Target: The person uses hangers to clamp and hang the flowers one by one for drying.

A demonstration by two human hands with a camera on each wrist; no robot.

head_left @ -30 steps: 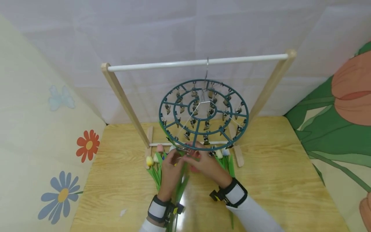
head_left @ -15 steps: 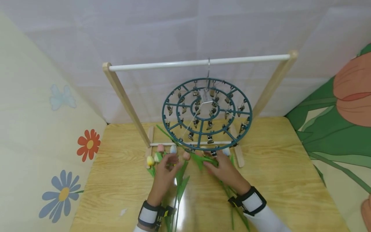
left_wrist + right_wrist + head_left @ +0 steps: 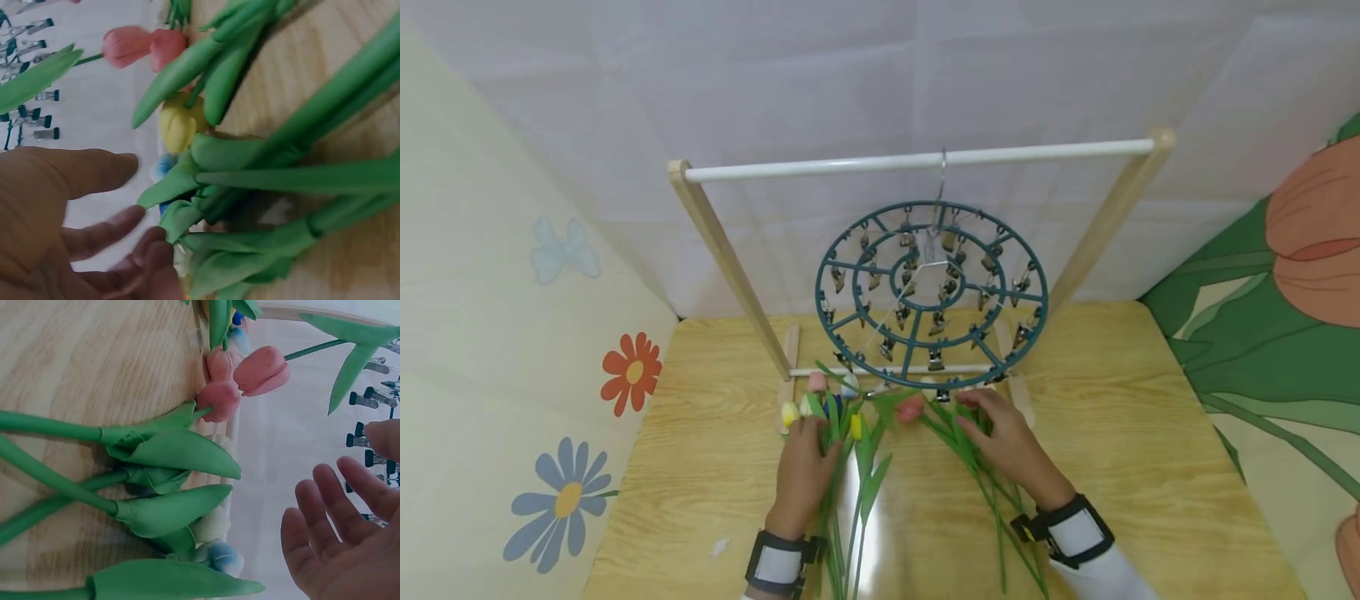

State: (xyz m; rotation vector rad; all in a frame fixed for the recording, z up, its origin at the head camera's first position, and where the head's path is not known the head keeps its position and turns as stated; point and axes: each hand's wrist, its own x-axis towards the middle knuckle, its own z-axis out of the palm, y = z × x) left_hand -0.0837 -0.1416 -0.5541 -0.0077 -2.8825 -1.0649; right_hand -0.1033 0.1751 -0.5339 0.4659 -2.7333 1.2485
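Note:
A round green drying rack [image 3: 913, 342] with many metal clips hangs from a white rail. At its front edge a pink tulip [image 3: 261, 370] hangs head down, its leaf [image 3: 351, 378] nearer the clips. My left hand [image 3: 803, 475] is over the left bunch of tulips; in the left wrist view its thumb and fingers are apart, the fingertips close to green leaves [image 3: 181, 219]. My right hand [image 3: 1011, 450] is beside the right bunch, and the right wrist view has its fingers spread with nothing in them. A yellow tulip [image 3: 179, 128] lies among the left stems.
A wooden stand [image 3: 722, 258] with a white rail [image 3: 812, 169] straddles the table [image 3: 700, 467]. Right-hand tulips [image 3: 992, 475] lie with stems toward me. A white cloth backs the table; painted flower walls flank it.
My hands were together at the rack's front edge and have since drawn apart, the left to the left bunch, the right to the right. The rack has swung slightly, and the tulip hangs free.

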